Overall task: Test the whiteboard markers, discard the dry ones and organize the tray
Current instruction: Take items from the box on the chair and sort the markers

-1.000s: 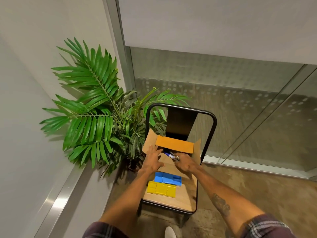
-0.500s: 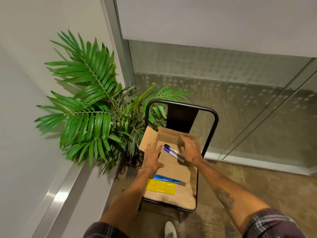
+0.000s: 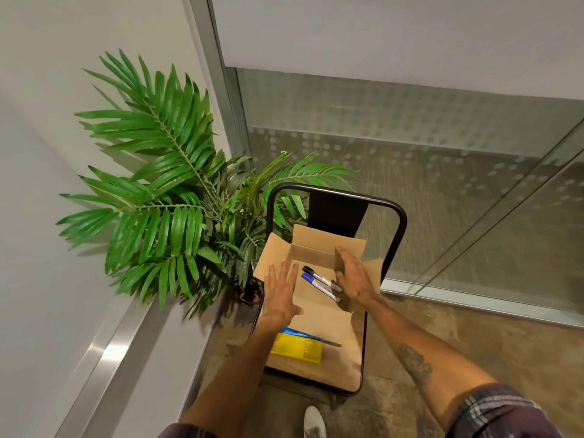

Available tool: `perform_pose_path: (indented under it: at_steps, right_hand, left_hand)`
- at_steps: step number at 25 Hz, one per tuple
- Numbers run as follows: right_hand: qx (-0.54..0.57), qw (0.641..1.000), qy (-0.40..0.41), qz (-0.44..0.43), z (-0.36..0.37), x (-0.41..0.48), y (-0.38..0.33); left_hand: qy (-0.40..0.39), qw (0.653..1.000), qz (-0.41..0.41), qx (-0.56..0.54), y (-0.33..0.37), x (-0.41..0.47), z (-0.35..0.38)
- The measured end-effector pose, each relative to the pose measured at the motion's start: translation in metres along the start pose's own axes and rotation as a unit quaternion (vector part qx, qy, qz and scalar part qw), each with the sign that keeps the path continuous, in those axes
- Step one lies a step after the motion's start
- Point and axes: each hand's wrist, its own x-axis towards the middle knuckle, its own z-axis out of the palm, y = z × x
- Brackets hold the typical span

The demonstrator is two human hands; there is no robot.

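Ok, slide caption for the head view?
Left hand and right hand at flaps of a brown cardboard box holding a blue-capped marker and a black-capped marker.

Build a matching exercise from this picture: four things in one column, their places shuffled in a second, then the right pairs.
1. two markers
2. yellow tray
3. plant
4. left hand

A. on the chair seat, nearer the person than the cardboard box
B. left of the chair, by the wall
C. inside the open cardboard box
D. over the box's left edge

Pairs: 1-C, 2-A, 3-B, 4-D
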Motion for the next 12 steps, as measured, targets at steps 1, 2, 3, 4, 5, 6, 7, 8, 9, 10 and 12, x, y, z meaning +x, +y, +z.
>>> perform_pose_path:
  at_steps: [1, 2, 3, 4, 5, 6, 7, 8, 9, 10, 12]
  right_hand:
    - [-0.002, 1.000, -0.003, -0.001, 0.001, 0.001, 0.000]
    - [-0.006, 1.000, -0.006, -0.003, 0.002, 0.003, 0.001]
    - [-0.012, 1.000, -0.012, -0.006, 0.004, 0.005, 0.001]
    - [-0.017, 1.000, -0.019, -0.006, 0.007, 0.007, 0.002]
    - [-0.025, 0.999, -0.029, -0.004, 0.010, 0.009, 0.002]
    - [-0.036, 0.999, -0.040, 0.003, 0.014, 0.012, 0.002]
    - [-0.052, 0.997, -0.053, 0.016, 0.018, 0.014, 0.002]
    - [-0.069, 0.995, -0.067, 0.032, 0.022, 0.017, 0.002]
    - [-0.085, 0.992, -0.085, 0.047, 0.026, 0.019, 0.003]
    - [-0.096, 0.988, -0.102, 0.057, 0.030, 0.021, 0.004]
    - [-0.110, 0.983, -0.130, 0.070, 0.036, 0.023, 0.005]
  left_hand:
    - [0.002, 1.000, -0.003, 0.009, 0.002, 0.000, 0.001]
    - [0.003, 1.000, -0.006, 0.014, 0.003, 0.001, 0.001]
    - [0.003, 1.000, -0.009, 0.015, 0.004, 0.002, 0.001]
    - [0.000, 1.000, -0.012, 0.017, 0.005, 0.003, 0.001]
    - [-0.005, 1.000, -0.015, 0.022, 0.005, 0.005, 0.001]
    - [-0.012, 0.999, -0.017, 0.030, 0.006, 0.006, 0.001]
    - [-0.019, 0.999, -0.018, 0.038, 0.007, 0.007, 0.001]
    - [-0.023, 0.999, -0.019, 0.046, 0.008, 0.009, 0.001]
    - [-0.025, 0.998, -0.020, 0.052, 0.008, 0.010, 0.000]
    - [-0.027, 0.998, -0.020, 0.057, 0.008, 0.011, -0.001]
    - [-0.034, 0.998, -0.018, 0.058, 0.006, 0.013, -0.003]
